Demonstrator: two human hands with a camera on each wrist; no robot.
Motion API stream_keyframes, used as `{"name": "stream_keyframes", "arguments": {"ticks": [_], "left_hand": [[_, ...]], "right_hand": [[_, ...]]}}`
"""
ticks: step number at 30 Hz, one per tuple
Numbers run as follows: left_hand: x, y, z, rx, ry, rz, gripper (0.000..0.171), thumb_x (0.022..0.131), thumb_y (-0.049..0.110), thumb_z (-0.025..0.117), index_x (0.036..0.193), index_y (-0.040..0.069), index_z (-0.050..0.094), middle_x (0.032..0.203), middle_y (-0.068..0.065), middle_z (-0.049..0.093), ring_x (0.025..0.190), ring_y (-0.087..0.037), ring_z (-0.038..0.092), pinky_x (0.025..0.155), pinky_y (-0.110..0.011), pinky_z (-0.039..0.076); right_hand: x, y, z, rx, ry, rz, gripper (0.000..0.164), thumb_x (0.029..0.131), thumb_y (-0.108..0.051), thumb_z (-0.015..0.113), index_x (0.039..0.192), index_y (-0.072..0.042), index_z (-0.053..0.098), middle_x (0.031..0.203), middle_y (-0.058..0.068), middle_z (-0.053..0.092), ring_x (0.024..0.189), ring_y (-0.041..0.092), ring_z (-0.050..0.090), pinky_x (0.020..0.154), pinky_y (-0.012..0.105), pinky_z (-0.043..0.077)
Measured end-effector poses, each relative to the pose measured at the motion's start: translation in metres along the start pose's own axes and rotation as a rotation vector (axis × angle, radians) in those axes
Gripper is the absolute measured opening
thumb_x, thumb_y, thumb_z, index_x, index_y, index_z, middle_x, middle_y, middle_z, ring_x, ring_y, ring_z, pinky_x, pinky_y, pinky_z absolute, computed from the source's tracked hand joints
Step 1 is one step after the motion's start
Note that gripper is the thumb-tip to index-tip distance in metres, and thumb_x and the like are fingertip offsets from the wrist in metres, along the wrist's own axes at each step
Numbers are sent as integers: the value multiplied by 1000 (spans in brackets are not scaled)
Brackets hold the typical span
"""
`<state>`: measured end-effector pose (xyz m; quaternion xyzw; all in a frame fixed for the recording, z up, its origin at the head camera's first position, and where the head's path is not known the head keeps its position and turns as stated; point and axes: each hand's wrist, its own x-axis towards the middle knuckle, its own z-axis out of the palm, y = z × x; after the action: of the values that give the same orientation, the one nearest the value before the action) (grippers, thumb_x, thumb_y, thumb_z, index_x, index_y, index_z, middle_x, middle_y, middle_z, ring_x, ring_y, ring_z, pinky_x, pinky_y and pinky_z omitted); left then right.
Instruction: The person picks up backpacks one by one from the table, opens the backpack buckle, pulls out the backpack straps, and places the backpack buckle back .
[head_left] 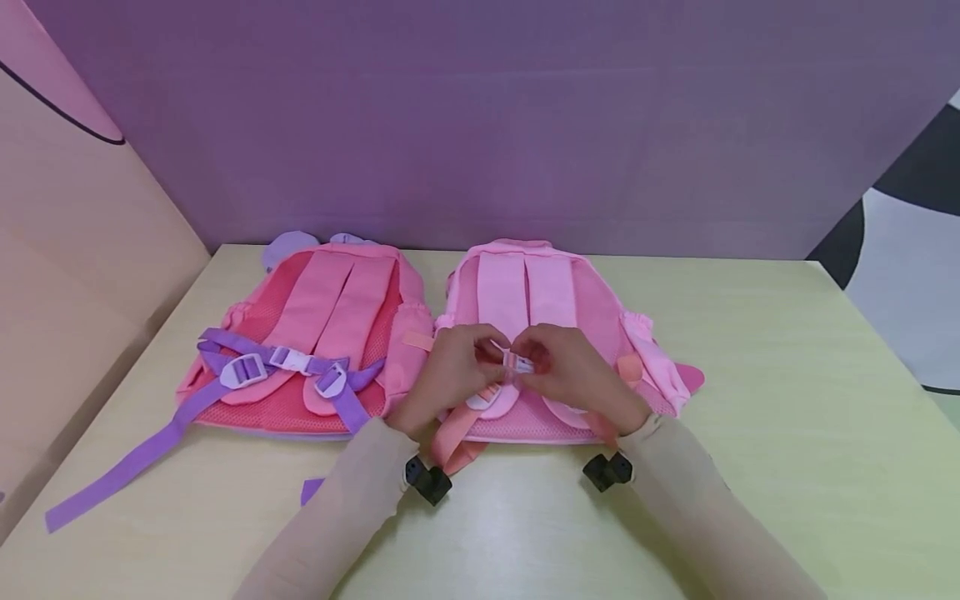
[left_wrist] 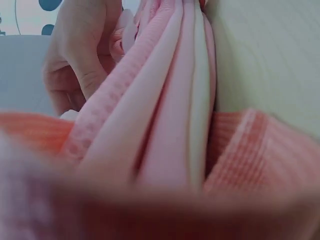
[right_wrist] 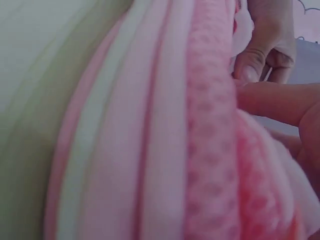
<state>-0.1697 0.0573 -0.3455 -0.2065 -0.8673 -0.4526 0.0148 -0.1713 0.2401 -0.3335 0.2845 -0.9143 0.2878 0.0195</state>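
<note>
A light pink backpack (head_left: pixel 592 300) lies with its shoulder straps facing up. Over its lower middle, my left hand (head_left: pixel 446 367) and right hand (head_left: pixel 573 367) meet at a small white buckle (head_left: pixel 519 362), pinching it from either side. The fingers partly cover the buckle. Below the left hand, a coral strap (head_left: pixel 453 433) runs through a white slider (head_left: pixel 483 397) and hangs past the bag's bottom edge. In the left wrist view, the bag's layered pink edge (left_wrist: pixel 165 125) fills the middle. The right wrist view shows similar layers and mesh fabric (right_wrist: pixel 212 130).
To the left lies a darker pink backpack (head_left: pixel 296 304) with purple straps (head_left: pixel 150 454) and a fastened lavender buckle (head_left: pixel 291 359). One purple strap trails toward the front left of the pale wooden table (head_left: pixel 780 433). A purple panel (head_left: pixel 525 125) stands behind.
</note>
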Motion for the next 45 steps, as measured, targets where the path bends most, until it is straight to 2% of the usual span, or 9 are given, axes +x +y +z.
{"name": "stream_keyframes", "arguments": {"ticks": [4,7,14,18,25,29,35,41,45], "left_hand": [[1,-1,-3,-27,-49,-37,21,78,7,77,97,7,68,86,-7,72,76,-15,64,61,-19,51],[2,-1,-5,-26,-91,-39,22,79,7,75,99,7,66,89,-6,71,82,-16,64,66,-20,52],[1,-1,-10,3,-149,-32,24,83,0,67,106,7,65,97,-6,65,87,-18,58,76,-25,53],[1,-1,-10,30,-141,-46,24,83,2,68,106,6,65,99,-7,64,89,-19,57,80,-27,52],[2,0,-9,112,-122,-33,22,80,7,71,102,3,70,94,-9,61,85,-18,56,76,-27,49],[2,-2,-8,118,-130,-46,19,81,7,70,100,2,71,92,-9,59,85,-18,55,74,-26,48],[2,-2,-8,103,-145,-82,17,84,7,67,100,1,66,95,-10,56,87,-19,52,77,-27,46],[2,0,-10,72,-155,-83,18,82,6,69,98,2,62,92,-9,58,82,-18,53,70,-23,48],[2,4,-11,156,-161,-87,21,80,9,73,98,4,62,89,-7,58,81,-18,53,72,-26,48]], "right_hand": [[2,0,0,49,-11,37,28,77,-15,78,100,-4,67,86,5,66,78,17,57,75,32,50],[0,2,2,81,5,60,27,78,-12,78,101,-3,68,87,6,66,79,18,56,75,32,49],[-1,6,8,127,51,42,26,78,-4,75,103,-3,69,89,8,65,80,19,55,74,32,48],[-3,8,11,153,57,50,25,79,-3,74,104,-4,68,89,7,63,80,18,54,73,30,47],[-5,11,14,186,83,19,25,79,-3,74,104,-3,67,88,7,61,78,18,52,70,26,46],[-5,14,16,196,105,-13,25,79,-3,74,103,-3,67,87,7,61,77,17,52,69,24,45],[-5,16,18,219,122,-33,25,79,-2,74,102,-2,66,87,7,61,77,17,52,69,24,45],[-6,15,17,242,120,-30,26,78,-1,75,103,-2,66,88,7,61,77,17,52,69,24,45],[-7,15,17,247,115,-27,27,78,-1,75,103,-3,66,89,7,61,78,17,52,69,23,46]]}}
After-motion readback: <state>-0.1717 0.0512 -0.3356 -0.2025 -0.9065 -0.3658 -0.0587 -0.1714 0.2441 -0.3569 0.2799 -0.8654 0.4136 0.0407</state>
